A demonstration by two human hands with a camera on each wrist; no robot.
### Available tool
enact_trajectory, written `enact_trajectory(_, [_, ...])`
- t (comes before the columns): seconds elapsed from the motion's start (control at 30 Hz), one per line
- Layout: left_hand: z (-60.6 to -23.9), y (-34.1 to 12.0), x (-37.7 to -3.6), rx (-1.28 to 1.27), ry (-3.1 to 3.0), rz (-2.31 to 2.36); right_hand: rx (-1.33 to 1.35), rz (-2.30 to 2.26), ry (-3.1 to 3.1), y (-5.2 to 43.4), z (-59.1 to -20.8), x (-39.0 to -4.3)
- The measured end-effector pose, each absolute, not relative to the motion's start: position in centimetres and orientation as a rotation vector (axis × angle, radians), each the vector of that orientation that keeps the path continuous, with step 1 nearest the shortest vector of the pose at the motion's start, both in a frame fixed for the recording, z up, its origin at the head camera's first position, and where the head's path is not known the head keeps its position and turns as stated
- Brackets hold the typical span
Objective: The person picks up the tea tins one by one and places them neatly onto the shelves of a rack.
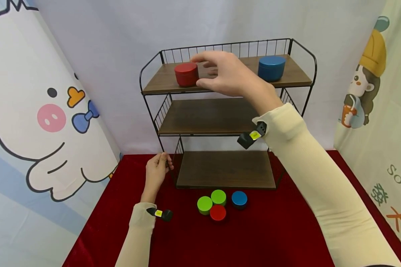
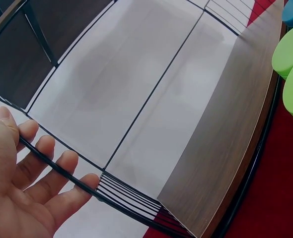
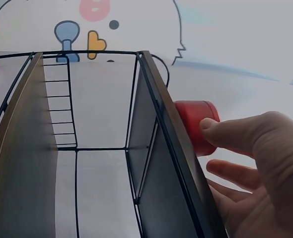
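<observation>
A three-tier black wire shelf [image 1: 207, 115] with wooden boards stands on a red cloth. On its top board sit a red tin [image 1: 186, 74] at the left and a blue tin [image 1: 271, 68] at the right. My right hand [image 1: 205, 70] hovers open just right of the red tin, fingers spread. In the right wrist view the thumb tip overlaps the red tin [image 3: 196, 116] beside my right hand [image 3: 221, 148]; contact is unclear. My left hand [image 1: 158, 163] rests against the shelf's lower left wire. In the left wrist view my left hand [image 2: 42, 168] lies with fingers straight behind that wire.
Two green tins [image 1: 205, 204] [image 1: 218, 196], a red tin [image 1: 218, 212] and a blue tin [image 1: 239, 199] stand clustered on the red cloth [image 1: 270, 230] before the shelf. Middle and bottom boards [image 2: 226, 124] are bare. Cartoon-printed curtains hang on both sides.
</observation>
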State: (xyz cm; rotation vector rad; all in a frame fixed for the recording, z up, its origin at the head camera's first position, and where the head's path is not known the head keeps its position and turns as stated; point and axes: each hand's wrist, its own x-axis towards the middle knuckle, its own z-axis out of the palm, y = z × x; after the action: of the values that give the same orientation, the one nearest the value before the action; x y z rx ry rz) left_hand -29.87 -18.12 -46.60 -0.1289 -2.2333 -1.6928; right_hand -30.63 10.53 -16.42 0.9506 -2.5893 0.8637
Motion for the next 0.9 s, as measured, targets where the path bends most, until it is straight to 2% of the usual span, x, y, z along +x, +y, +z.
enact_trajectory(0.9, [-46.8,-17.9,-29.8,-0.151,-2.220,-1.672,1.034,1.084,-2.171,16.0,-22.1,-24.8])
